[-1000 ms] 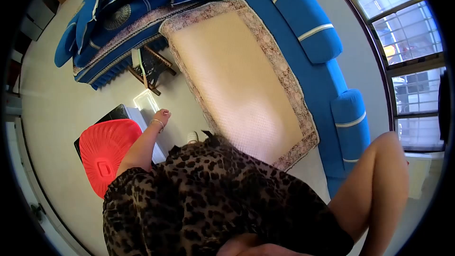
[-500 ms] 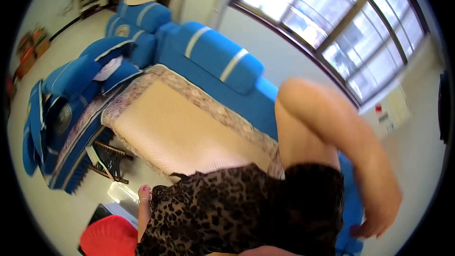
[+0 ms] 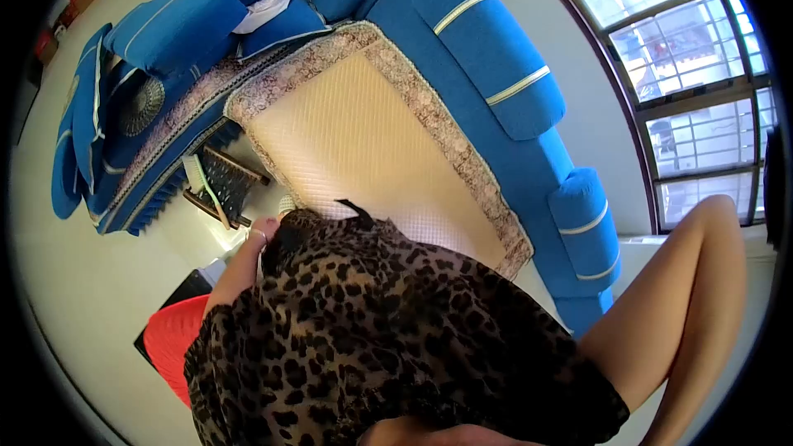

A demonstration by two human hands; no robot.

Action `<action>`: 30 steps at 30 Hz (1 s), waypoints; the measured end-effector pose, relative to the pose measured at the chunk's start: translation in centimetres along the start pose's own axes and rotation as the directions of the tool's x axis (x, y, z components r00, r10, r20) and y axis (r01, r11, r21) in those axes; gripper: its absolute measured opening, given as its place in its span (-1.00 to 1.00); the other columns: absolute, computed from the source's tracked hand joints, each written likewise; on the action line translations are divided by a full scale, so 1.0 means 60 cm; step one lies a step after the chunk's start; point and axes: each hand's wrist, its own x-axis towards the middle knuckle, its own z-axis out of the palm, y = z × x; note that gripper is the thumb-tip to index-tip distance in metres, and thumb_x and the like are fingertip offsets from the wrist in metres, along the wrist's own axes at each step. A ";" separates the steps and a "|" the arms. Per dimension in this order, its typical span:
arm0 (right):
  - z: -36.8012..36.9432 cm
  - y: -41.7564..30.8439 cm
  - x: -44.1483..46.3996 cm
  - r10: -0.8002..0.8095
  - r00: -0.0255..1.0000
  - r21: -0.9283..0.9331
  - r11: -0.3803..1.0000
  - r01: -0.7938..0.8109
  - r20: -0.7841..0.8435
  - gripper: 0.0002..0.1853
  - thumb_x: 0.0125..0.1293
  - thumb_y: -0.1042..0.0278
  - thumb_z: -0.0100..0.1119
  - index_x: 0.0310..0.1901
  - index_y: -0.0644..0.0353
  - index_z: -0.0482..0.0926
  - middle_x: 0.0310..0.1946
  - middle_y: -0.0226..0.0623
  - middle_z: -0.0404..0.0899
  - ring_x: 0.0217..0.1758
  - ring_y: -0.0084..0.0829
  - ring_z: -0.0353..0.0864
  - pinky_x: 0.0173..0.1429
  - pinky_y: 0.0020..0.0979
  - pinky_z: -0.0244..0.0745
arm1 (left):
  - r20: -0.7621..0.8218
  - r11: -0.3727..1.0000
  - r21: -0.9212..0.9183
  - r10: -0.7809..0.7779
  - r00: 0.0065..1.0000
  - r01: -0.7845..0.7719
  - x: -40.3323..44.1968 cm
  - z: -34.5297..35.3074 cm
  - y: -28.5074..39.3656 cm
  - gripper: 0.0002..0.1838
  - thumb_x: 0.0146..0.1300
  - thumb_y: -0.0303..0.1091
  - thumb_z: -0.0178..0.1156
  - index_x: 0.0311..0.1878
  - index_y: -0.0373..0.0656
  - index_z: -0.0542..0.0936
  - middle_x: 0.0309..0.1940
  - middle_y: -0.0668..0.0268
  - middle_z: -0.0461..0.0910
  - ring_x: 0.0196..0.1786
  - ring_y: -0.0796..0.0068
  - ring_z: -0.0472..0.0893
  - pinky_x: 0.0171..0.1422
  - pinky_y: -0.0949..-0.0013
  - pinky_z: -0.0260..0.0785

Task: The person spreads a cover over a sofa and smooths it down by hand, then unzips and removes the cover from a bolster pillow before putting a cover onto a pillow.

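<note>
My left hand (image 3: 264, 228), with a bracelet at the wrist, hangs beside the leopard-print clothing (image 3: 355, 314) I wear. Its fingers are too small and partly hidden to show whether they are open or closed. Just beyond it stands a low dark stool (image 3: 235, 175) with a long-handled brush (image 3: 208, 190) lying across it. On the right side my right arm (image 3: 690, 289) is bent with the elbow raised, and its forearm runs down out of the picture, so my right hand is hidden. A little skin shows at the bottom edge.
Ahead is a blue corner sofa (image 3: 487, 124) with a beige quilted mat (image 3: 355, 140) edged in floral fabric. Blue cushions (image 3: 169, 29) and a white cloth (image 3: 266, 10) are heaped at the left. A red rounded object (image 3: 175, 347) stands low left. A barred window (image 3: 686, 58) is at right.
My view has tilted down and turned, so the sofa sits higher. The right elbow has moved outward to the right, and my right hand has left the picture.
</note>
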 end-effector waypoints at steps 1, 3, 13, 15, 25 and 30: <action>-0.014 0.003 0.001 0.026 0.999 0.024 0.999 -0.025 -0.029 -0.44 0.26 -0.02 0.17 0.20 0.13 0.41 -0.08 -0.36 0.52 -0.10 -0.54 0.47 0.04 -0.37 0.39 | 0.050 0.999 -0.004 -0.037 0.998 0.037 0.027 -0.044 0.010 -0.68 0.18 -0.12 0.21 -0.15 -0.16 0.66 -0.27 0.15 0.69 -0.21 0.19 0.66 -0.02 0.27 0.48; -0.048 0.002 -0.005 0.060 0.993 0.072 0.996 -0.053 -0.100 -0.43 0.26 -0.02 0.17 0.21 0.13 0.40 -0.07 -0.35 0.51 -0.09 -0.54 0.47 0.05 -0.37 0.38 | -0.060 0.997 0.079 0.002 0.998 0.002 0.038 -0.139 0.065 -0.65 0.20 -0.11 0.19 -0.11 -0.17 0.65 -0.23 0.13 0.68 -0.16 0.17 0.66 0.01 0.25 0.47; -0.046 0.079 -0.025 0.153 0.947 0.577 0.816 0.041 -0.284 -0.42 0.29 0.00 0.13 0.26 0.13 0.36 0.00 -0.32 0.50 -0.03 -0.49 0.47 0.09 -0.37 0.37 | -0.112 0.999 -0.005 -0.050 0.992 0.049 0.329 -0.252 0.116 -0.65 0.19 -0.15 0.24 -0.06 -0.17 0.62 -0.13 0.15 0.67 -0.07 0.20 0.64 0.07 0.22 0.46; 0.004 0.172 -0.026 0.256 0.946 0.722 0.691 -0.034 -0.200 -0.42 0.30 0.00 0.12 0.27 0.13 0.35 0.01 -0.31 0.50 -0.02 -0.48 0.47 0.10 -0.37 0.36 | -0.149 0.991 -0.131 -0.036 0.988 0.016 0.375 -0.215 0.090 -0.65 0.22 -0.19 0.24 -0.02 -0.21 0.60 -0.19 0.19 0.68 -0.16 0.27 0.65 -0.01 0.27 0.49; 0.472 0.719 -0.357 0.605 0.243 0.012 0.360 -0.933 0.759 -0.43 0.27 0.02 0.16 0.23 0.17 0.41 0.10 -0.24 0.52 0.20 -0.34 0.45 0.22 -0.24 0.36 | -0.192 0.971 -0.214 -0.149 0.970 0.107 0.419 -0.270 0.144 -0.64 0.24 -0.23 0.25 0.01 -0.25 0.59 -0.28 0.20 0.67 -0.29 0.36 0.63 -0.15 0.32 0.49; 0.593 0.852 -0.332 0.696 0.118 -0.584 0.671 -0.457 0.708 -0.40 0.24 0.07 0.19 0.27 0.13 0.37 0.22 -0.08 0.42 0.32 -0.17 0.36 0.28 -0.15 0.35 | -0.276 0.994 -0.035 -0.106 0.955 0.100 0.520 -0.318 0.140 -0.60 0.25 -0.19 0.24 0.08 -0.22 0.56 0.02 0.11 0.59 0.05 0.17 0.57 0.12 0.20 0.43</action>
